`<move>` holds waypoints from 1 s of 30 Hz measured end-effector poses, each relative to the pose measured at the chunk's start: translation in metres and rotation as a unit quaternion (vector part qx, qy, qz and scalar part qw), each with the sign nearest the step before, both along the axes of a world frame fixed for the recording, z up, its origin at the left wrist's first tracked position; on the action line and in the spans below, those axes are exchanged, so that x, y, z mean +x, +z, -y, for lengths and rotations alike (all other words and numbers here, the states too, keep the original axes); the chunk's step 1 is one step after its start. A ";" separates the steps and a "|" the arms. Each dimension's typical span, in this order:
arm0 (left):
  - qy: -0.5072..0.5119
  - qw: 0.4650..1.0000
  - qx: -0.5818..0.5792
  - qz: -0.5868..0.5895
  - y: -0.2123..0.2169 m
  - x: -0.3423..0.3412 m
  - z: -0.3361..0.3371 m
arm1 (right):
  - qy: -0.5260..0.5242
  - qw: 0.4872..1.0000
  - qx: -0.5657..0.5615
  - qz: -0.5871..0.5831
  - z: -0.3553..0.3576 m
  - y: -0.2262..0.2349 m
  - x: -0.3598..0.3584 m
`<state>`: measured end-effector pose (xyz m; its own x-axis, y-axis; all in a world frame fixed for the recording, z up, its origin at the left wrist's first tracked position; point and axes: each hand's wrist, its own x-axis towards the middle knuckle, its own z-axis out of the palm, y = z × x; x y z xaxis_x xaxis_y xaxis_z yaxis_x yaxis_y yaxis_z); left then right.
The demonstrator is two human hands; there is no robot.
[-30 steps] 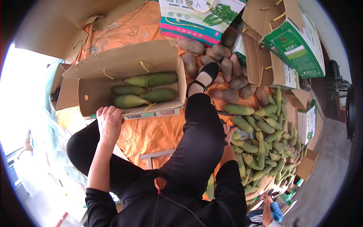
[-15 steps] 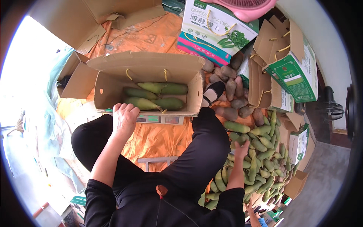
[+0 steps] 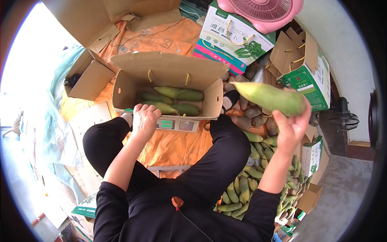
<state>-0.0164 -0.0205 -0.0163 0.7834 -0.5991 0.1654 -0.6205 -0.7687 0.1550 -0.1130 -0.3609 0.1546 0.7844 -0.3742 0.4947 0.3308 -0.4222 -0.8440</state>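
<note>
Between my knees and the far boxes stands an open cardboard box (image 3: pixel 169 64) with yellow rope handles, set on a scale (image 3: pixel 176 124) with a lit display. Several green radishes (image 3: pixel 189 94) lie inside it. My left hand (image 3: pixel 146 119) is closed over the box's near edge, fingers curled on the rim. Up on the right, my right hand (image 3: pixel 294 121) grips one large green radish (image 3: pixel 270 97) by its thick end, pale tip pointing left. That radish is held in the air, slightly blurred, above the darker roots on the floor.
A big pile of green radishes (image 3: pixel 242 189) spreads at my right. Brownish roots (image 3: pixel 254 113) lie beyond it. Printed cartons (image 3: pixel 310 80) stand at right, with a pink fan (image 3: pixel 262 10) atop another carton. A black fan (image 3: pixel 342 115) stands by the wall. Orange sheeting (image 3: pixel 161 36) covers the floor.
My right hand has come up from the pile and now holds a large green radish in the air. My left hand stays on the box edge. The whole view has shifted slightly.
</note>
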 end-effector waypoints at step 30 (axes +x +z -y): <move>-0.049 0.993 -0.033 -0.101 0.044 0.004 -0.009 | -0.107 0.926 -0.097 -0.350 0.102 -0.177 -0.062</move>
